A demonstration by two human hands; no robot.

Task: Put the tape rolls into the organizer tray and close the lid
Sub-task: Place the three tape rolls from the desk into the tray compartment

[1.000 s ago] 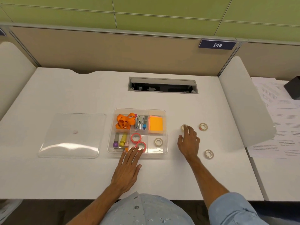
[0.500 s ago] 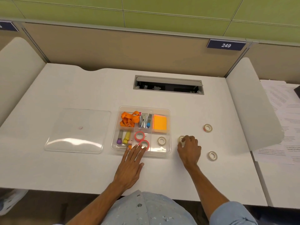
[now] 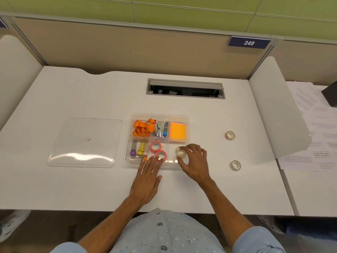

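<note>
The clear organizer tray (image 3: 188,128) sits mid-table with its compartments uncovered. Two pink tape rolls (image 3: 155,146) lie in its front middle compartment. My right hand (image 3: 195,161) hovers over the front right compartment, fingers closed around a white tape roll (image 3: 180,153); the blur hides whether another roll lies under it. My left hand (image 3: 147,178) rests flat on the table, fingertips touching the tray's front edge. Two more white tape rolls lie on the table to the right, one farther back (image 3: 230,135) and one nearer (image 3: 236,165). The clear lid (image 3: 83,141) lies flat left of the tray.
The tray also holds an orange lanyard (image 3: 143,127), a stapler (image 3: 160,129), orange sticky notes (image 3: 177,133) and markers (image 3: 137,147). A cable slot (image 3: 185,88) opens behind it. A white divider (image 3: 277,114) stands at the right, with printed papers (image 3: 317,128) beyond.
My right hand took a white tape roll from the table right of the tray and carried it left, over the front right compartment. The left hand stayed put.
</note>
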